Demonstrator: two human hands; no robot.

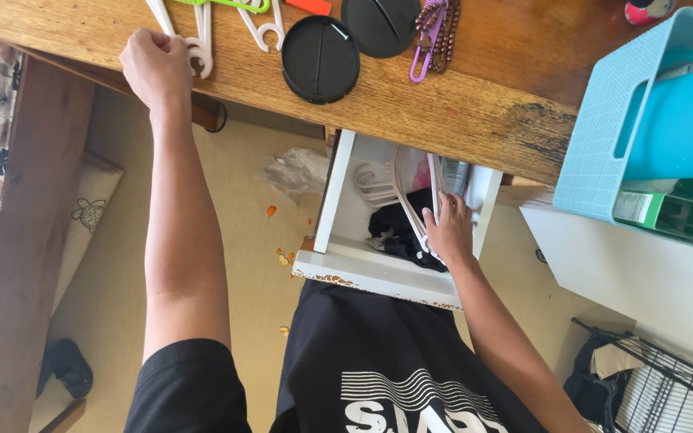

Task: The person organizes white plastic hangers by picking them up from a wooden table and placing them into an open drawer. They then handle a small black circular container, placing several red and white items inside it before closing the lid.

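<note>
From the head camera, the person's left hand (pixel 156 68) rests curled on the wooden tabletop (pixel 459 104), its fingers closed around the hook end of a white plastic hanger (pixel 200 50) that lies flat near the table's edge. The right hand (pixel 447 228) reaches down into an open white drawer (pixel 378 273) below the tabletop — its fingers grip white hangers (pixel 412 192) standing on edge inside, just beside a dark bundle of cloth (pixel 395 232). On the table, two round black lids (pixel 320 58) lie touching, with a string of brown beads (pixel 441 32) beside them. A light blue perforated basket (pixel 603 152) stands at the right.
</note>
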